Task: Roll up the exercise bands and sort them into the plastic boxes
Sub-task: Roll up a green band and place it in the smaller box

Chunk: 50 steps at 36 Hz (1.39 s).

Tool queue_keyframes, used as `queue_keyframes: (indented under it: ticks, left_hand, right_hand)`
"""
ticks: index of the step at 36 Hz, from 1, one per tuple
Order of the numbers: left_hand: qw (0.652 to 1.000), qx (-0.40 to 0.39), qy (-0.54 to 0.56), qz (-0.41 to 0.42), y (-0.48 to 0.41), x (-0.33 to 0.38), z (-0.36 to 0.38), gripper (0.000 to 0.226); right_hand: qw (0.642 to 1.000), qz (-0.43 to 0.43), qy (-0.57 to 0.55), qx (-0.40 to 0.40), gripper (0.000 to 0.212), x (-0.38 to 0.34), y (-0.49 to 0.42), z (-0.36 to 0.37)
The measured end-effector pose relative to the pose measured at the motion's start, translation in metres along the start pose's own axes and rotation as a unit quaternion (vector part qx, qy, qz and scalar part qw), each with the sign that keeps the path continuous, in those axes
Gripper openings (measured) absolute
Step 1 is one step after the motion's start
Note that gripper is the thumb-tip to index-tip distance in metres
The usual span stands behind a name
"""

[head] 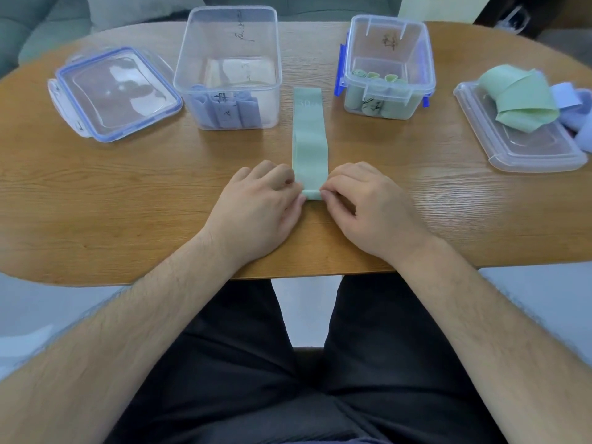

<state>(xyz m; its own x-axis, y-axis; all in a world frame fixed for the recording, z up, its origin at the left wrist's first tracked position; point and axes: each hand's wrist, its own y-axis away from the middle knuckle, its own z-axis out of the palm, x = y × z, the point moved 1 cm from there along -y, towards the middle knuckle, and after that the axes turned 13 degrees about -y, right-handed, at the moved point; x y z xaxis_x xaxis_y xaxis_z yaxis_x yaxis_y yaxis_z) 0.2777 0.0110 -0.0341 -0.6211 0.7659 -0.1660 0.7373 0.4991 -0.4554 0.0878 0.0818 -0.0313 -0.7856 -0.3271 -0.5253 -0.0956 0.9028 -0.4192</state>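
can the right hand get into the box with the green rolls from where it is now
Probably yes. The box with green rolls stands open, its lid off, just beyond and right of the right hand, with bare table between. But both hands are busy pinching the near end of the green band, so it would have to let go first.

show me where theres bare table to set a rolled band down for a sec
Bare wood lies left of the left hand, below the blue-rimmed lid, and right of the right hand, below the green-roll box. It is crowded on the clear lid under the loose bands.
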Motion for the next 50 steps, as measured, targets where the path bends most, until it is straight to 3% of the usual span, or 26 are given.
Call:
queue_keyframes:
  ticks: [9,20,26,36,50]
  left_hand:
    - [0.999,-0.007,-0.042,0.010,-0.004,0.001,0.003,0.036]
    - [1.000,0.003,0.009,0.005,-0.006,-0.003,0.009,0.031]
    - [0.995,-0.044,0.077,0.044,-0.015,-0.013,0.006,0.026]
    - [0.992,-0.057,0.111,0.011,-0.014,-0.013,0.011,0.034]
    - [0.984,-0.030,0.169,-0.038,-0.017,-0.011,0.009,0.026]
  right_hand:
    - [1.000,-0.003,-0.007,0.023,0.019,-0.006,0.000,0.003]
    - [1.000,0.003,-0.015,-0.012,0.018,-0.004,-0.004,-0.002]
    - [1.000,0.004,-0.016,-0.016,0.016,-0.005,-0.007,0.000]
    - [1.000,0.011,-0.020,-0.021,0.015,-0.006,-0.008,-0.001]
    - [1.000,0.020,-0.006,-0.018,0.022,-0.001,-0.018,0.000]
